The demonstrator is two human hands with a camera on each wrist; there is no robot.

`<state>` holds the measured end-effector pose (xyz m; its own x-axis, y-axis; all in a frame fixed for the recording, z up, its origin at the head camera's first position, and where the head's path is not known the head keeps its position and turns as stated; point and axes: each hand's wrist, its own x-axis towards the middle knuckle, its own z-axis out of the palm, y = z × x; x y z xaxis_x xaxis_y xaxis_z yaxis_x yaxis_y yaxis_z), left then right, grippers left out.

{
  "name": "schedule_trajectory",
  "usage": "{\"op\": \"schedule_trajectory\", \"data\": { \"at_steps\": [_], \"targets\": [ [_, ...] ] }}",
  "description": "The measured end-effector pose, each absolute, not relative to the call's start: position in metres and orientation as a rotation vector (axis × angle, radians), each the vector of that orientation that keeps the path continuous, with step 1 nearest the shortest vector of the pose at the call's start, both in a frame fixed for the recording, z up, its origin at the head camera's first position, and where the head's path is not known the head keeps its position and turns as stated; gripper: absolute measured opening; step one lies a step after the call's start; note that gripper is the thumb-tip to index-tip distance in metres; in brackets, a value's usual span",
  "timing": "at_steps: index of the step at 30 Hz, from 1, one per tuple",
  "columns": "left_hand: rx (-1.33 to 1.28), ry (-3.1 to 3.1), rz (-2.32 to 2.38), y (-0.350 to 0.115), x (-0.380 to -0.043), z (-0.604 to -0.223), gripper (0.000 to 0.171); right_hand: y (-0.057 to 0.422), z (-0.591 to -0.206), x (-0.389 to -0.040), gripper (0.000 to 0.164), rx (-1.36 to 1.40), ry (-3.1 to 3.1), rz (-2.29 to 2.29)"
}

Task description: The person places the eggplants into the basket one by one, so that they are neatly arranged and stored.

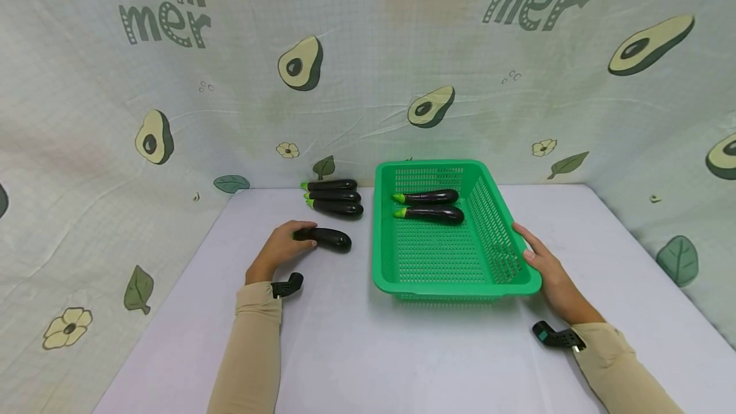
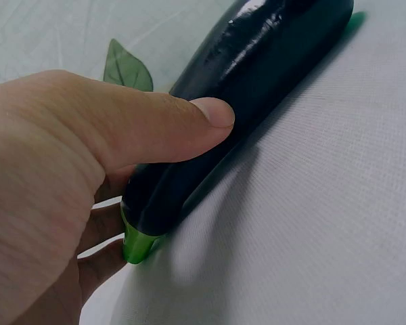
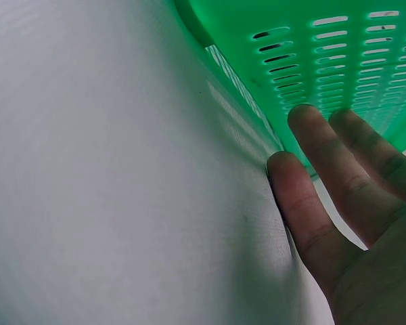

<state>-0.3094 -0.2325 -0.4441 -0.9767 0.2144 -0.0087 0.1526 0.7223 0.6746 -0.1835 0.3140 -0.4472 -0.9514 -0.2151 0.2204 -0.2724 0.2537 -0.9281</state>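
Note:
My left hand (image 1: 285, 245) holds a dark eggplant (image 1: 332, 239) near its green stem end, to the left of the basket. In the left wrist view the thumb lies across the glossy eggplant (image 2: 237, 74), with other fingers behind it. A green plastic basket (image 1: 454, 288) stands at the centre, and two eggplants (image 1: 431, 213) lie inside, stems to the left. At the basket's right side is my right hand (image 1: 549, 270). Its straight fingers (image 3: 338, 169) touch the slotted green wall in the right wrist view; the thumb is hidden there.
Three more eggplants (image 1: 333, 196) lie in a row at the back left of the white table (image 1: 345, 344). A printed cloth (image 1: 356, 30) with avocados and leaves hangs behind and around the table.

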Motion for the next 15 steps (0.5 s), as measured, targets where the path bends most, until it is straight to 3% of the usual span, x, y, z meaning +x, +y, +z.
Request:
{"op": "schedule_trajectory", "data": {
  "at_steps": [15],
  "targets": [
    [0.331, 2.904, 1.080, -0.2313, -0.3070, -0.4414, 0.046, 0.3136, -0.4461, -0.1831, 0.055, 0.474, -2.469, 1.809]
  ]
}}
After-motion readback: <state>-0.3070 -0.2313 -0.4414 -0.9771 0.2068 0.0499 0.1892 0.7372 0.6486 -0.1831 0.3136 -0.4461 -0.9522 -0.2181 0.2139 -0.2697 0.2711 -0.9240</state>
